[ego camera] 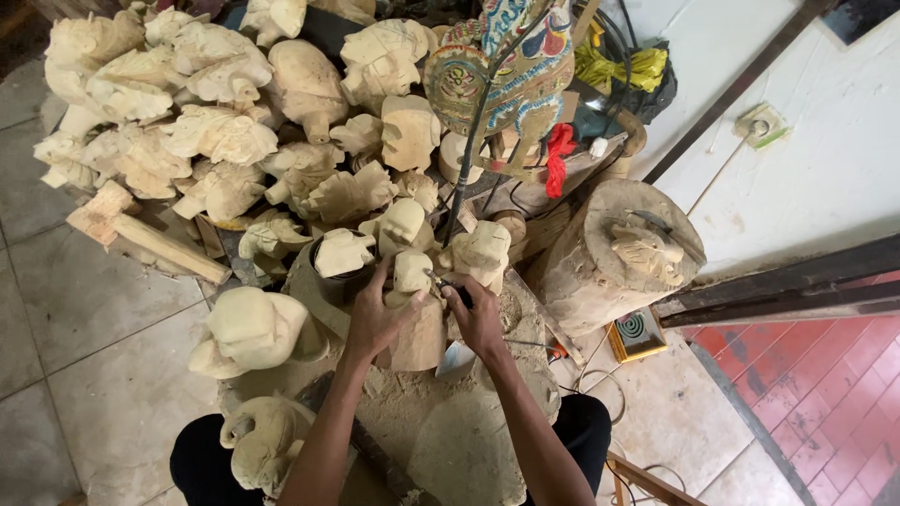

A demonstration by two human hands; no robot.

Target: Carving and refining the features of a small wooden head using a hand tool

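Head view shows the left hand [373, 319] with fingers clamped around a pale wooden carved head [411, 276], while the right hand [476, 314], fingers closed on a small dark-handled knife [450, 289], touches it just beside.

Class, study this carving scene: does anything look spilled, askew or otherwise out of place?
Pale wood dust lies spread over the work block under both hands. Behind, unfinished carved heads sit in a jumbled heap, tipped every way. The left hand grips the wooden piece; the right hand holds a carving tool against it.
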